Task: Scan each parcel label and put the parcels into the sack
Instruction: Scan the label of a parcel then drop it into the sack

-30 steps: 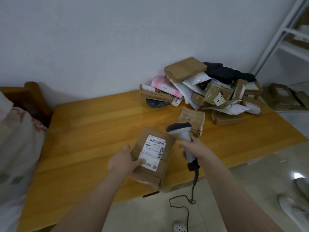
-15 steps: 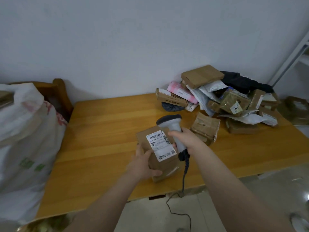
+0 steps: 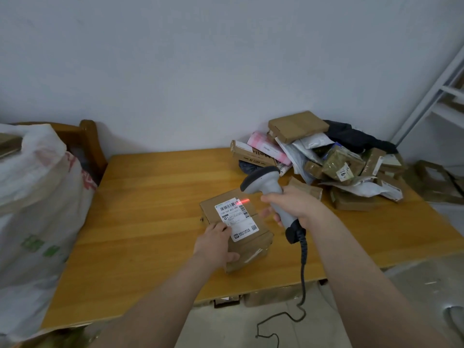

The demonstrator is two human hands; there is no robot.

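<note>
My left hand [image 3: 218,244] grips the near left corner of a brown cardboard parcel [image 3: 253,241] that rests on the wooden table [image 3: 150,209]. Its white label [image 3: 236,218] faces up, and a red scan line falls across the barcode at the label's top. My right hand [image 3: 292,205] grips the handle of a grey barcode scanner [image 3: 266,184], whose head points down at the label from the right. A black cable [image 3: 302,272] hangs from the scanner over the table's front edge. A large white sack [image 3: 37,222] stands at the left.
A heap of parcels [image 3: 324,159], brown boxes, a pink pack and grey mailers, lies at the table's back right against the wall. A wooden chair back [image 3: 89,139] shows behind the sack. White shelving [image 3: 439,96] stands at the far right, with flat cardboard [image 3: 434,182] on the floor.
The parcel has gone from lifted and tilted to lying flat on the table. The scanner head now points at the label, and a red line lights the barcode. The view has swung left.
</note>
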